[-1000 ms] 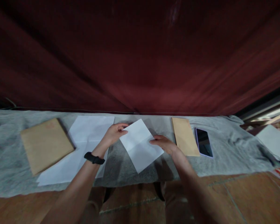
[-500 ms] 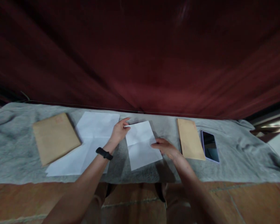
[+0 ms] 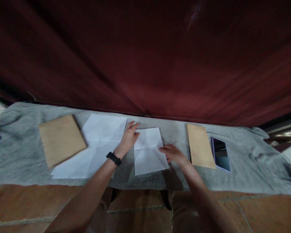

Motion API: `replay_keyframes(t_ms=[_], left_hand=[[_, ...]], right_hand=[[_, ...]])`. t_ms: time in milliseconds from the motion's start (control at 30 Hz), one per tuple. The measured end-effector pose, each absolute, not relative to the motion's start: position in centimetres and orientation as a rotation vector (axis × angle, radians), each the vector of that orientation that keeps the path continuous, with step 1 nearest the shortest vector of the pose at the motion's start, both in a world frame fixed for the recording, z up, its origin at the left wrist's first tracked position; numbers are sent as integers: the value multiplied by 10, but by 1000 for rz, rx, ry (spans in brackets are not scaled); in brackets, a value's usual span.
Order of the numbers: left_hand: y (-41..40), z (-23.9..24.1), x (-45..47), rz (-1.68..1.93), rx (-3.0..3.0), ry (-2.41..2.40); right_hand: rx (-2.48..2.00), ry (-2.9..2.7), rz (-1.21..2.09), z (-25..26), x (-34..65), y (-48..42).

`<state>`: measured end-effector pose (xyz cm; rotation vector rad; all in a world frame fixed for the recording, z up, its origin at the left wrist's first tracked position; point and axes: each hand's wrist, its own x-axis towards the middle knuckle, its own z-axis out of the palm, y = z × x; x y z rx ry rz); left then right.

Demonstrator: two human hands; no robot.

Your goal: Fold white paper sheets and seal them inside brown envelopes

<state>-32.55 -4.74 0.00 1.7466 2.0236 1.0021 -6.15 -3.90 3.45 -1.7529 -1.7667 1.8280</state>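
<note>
A creased white sheet of paper [image 3: 149, 158] is in front of me, with a fold line across it. My left hand [image 3: 130, 136], a black band on its wrist, has its thumb over the sheet's upper left corner and pinches it there, other fingers spread beyond the edge. The right edge is held by my right hand [image 3: 171, 152], thumb on top and fingers partly hidden beneath. Left of my left hand lie larger white sheets [image 3: 99, 152] with creases, partly covered by a stack of brown envelopes [image 3: 62, 139].
On the right lies a narrower stack of brown envelopes [image 3: 200, 145], beside a phone [image 3: 220, 153] in a purple case. Everything rests on a grey cloth [image 3: 252, 161] over a narrow surface. A dark red curtain [image 3: 145, 64] hangs behind; floor tiles [image 3: 264, 210] show below.
The sheet has turned slightly and sits straighter, its top edge nearer level. My left hand has shifted a little right with its corner. The whole view has tilted slightly.
</note>
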Motion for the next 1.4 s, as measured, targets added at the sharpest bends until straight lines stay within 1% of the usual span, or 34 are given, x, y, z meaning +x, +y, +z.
replay_keyframes(t_ms=[67,167,233,333,433,500,567,600,667,733,833,933,1133,1400], left_hand=[[-53,4,-320,956,1801,2076],[-70,9,-300,869,1903,2118],[-90,9,-280,757,2033,2057],[-123,3,-246,601,2242,1923],[-148,-3,-223,528,2369,1849],[-156,-5,-216,515,2416,1812],[-158,-4,-214,525,2450,1767],[-158,-3,-214,536,2465,1737],[-159,-2,-214,541,2491,1658],[-160,-2,-215,490,2492,1558],[-163,-3,-217,372,2439,1476],[-164,-2,-221,359,2433,1447],[-163,5,-227,371,2509,1374],[-166,11,-230,437,2609,1149]], right_hand=[[-1788,-1783,1807,34,-62,-39],[-1810,-1796,1866,35,-62,-40],[-1796,-1822,1913,36,-62,-40],[-1854,-1903,1875,39,-56,-36],[-1927,-2095,1658,41,-47,-27],[-1878,-2231,1348,41,-46,-23],[-1688,-2269,1047,40,-54,-24],[-1538,-2262,959,40,-61,-27],[-1143,-2271,972,36,-79,-35],[-748,-2428,993,29,-99,-45],[-536,-2696,867,15,-120,-56],[-569,-2860,763,3,-128,-56],[-694,-2990,668,-7,-135,-39],[-781,-2918,453,-8,-146,-22]])
